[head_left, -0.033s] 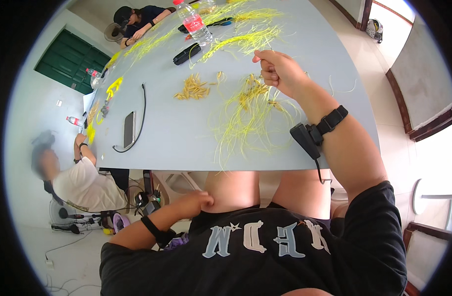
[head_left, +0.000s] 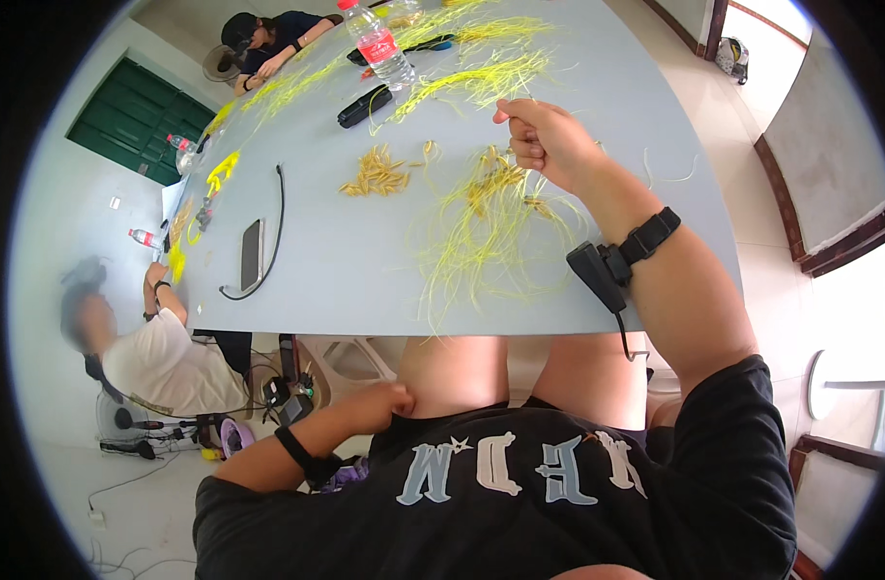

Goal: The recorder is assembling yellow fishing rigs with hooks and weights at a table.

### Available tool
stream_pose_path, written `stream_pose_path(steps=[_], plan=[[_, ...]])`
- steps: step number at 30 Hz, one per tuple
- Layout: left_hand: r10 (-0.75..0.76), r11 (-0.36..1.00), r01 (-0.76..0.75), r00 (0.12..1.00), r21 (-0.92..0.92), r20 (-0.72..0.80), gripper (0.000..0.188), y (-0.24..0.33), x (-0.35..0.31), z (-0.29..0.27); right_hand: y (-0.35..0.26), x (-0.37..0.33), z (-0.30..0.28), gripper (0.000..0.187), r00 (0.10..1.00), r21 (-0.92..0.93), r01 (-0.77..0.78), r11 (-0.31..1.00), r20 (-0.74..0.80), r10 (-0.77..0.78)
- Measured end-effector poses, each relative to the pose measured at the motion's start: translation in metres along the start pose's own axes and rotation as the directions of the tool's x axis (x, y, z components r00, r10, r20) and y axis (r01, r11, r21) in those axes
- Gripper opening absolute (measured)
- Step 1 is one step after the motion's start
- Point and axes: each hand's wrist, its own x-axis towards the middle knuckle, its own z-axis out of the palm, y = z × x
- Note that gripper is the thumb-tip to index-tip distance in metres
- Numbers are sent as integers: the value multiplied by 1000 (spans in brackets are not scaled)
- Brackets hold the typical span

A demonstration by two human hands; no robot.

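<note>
My right hand (head_left: 555, 145) is held over the table with its fingers curled and thumb and forefinger pinched together. What it holds, if anything, is too small to make out. Just left of it and below lies a tangle of thin yellow-green strands (head_left: 481, 237), with small golden-tan pieces among them. Farther left sits a loose pile of slender golden-tan pieces (head_left: 375, 174). Down by my thigh, below the table edge, my left hand (head_left: 382, 406) is closed; its fingers are partly hidden and nothing shows in them.
More yellow-green strands (head_left: 481, 77) lie farther back, beside a water bottle (head_left: 382, 53) and a black case (head_left: 365, 106). A phone (head_left: 253, 253) and a curved black cable (head_left: 281, 222) are at left. One person (head_left: 172, 353) sits at left, another (head_left: 278, 43) at the far end.
My left hand has shifted very slightly left along my thigh. My right hand stays almost where it was, in the same pinch.
</note>
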Motion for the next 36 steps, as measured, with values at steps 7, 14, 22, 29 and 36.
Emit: stream_pose_path(steps=[7, 14, 22, 29, 36], plan=[[-64, 996, 65, 998, 62, -28, 35, 19, -10, -22, 1, 2, -2, 26, 999, -18, 8, 1000, 43, -7], [-187, 966, 168, 978, 196, 87, 33, -1, -17, 14, -1, 0, -2, 26, 999, -5, 0, 1000, 37, 0], [-26, 995, 47, 974, 89, -225, 37, 25, -4, -21, 0, -2, 0, 23, 999, -76, -26, 997, 39, 29], [-165, 970, 137, 978, 203, 125, 39, 22, 5, -19, -2, -1, -1, 22, 999, -49, -28, 998, 35, 29], [-60, 989, 75, 991, 125, -118, 33, 7, 9, -22, 1, -1, -2, 23, 998, -69, -30, 997, 48, 33]])
